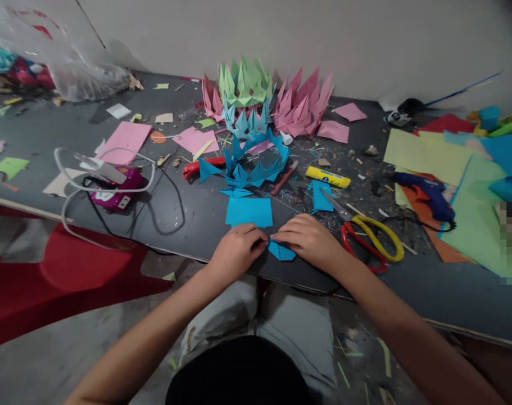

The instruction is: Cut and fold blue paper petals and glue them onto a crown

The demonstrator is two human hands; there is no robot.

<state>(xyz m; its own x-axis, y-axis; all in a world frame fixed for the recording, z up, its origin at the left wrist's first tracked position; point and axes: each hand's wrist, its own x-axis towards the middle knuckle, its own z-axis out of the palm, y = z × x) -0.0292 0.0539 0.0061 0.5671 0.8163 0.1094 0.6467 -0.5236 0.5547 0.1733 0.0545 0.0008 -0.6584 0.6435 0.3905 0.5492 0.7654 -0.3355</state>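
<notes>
Near the table's front edge, a small folded piece of blue paper (pixel 281 251) lies between my hands. My left hand (pixel 240 246) pinches its left corner, with thumb and forefinger pressed together. From the other side my right hand (pixel 308 239) has its fingers closed on the paper's upper edge. Just beyond them rests a flat blue paper sheet (pixel 249 212). Behind that stands a spiky ring of folded blue paper (pixel 256 175). A smaller blue paper piece (pixel 322 196) lies beside the blades of scissors (pixel 377 239) with one red and one yellow handle.
Folded paper crowns in green (pixel 245 84), light blue (pixel 247 119) and pink (pixel 304 104) stand by the wall. A yellow glue stick (pixel 327 176), a blue glue gun (pixel 426 194), coloured sheets (pixel 428 152) and a purple power adapter (pixel 118 191) with looping cables surround the work. A red chair (pixel 87 270) is at left.
</notes>
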